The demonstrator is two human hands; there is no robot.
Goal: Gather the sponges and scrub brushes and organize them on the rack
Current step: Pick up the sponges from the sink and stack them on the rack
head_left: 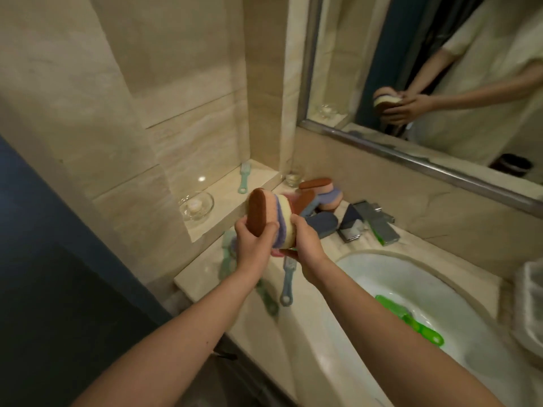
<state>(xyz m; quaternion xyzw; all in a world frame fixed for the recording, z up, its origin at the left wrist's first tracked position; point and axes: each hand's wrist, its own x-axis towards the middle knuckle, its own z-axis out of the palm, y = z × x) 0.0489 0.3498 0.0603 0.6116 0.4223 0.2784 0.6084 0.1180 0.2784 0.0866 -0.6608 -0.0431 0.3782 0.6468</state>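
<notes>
A stack of sponges (pixel 271 214), brown, pink, purple and cream, is held upright above the counter. My left hand (pixel 254 242) grips its brown side and my right hand (pixel 304 240) grips the cream side. More sponges (pixel 321 193) lie piled behind on the counter by the faucet, with a dark blue one (pixel 323 224) beside them. A blue-grey scrub brush (pixel 288 284) and a green one (pixel 266 295) lie on the counter under my wrists. Another teal brush (pixel 243 177) lies on the wall ledge. A bright green brush (pixel 411 320) lies in the sink.
The sink basin (pixel 367 274) fills the right side, with a chrome faucet (pixel 374 221) behind it. A glass dish (pixel 197 205) stands on the ledge and a small glass (pixel 293 177) by the corner. A mirror (pixel 426 69) reflects my hands. A clear container (pixel 531 306) sits at the right edge.
</notes>
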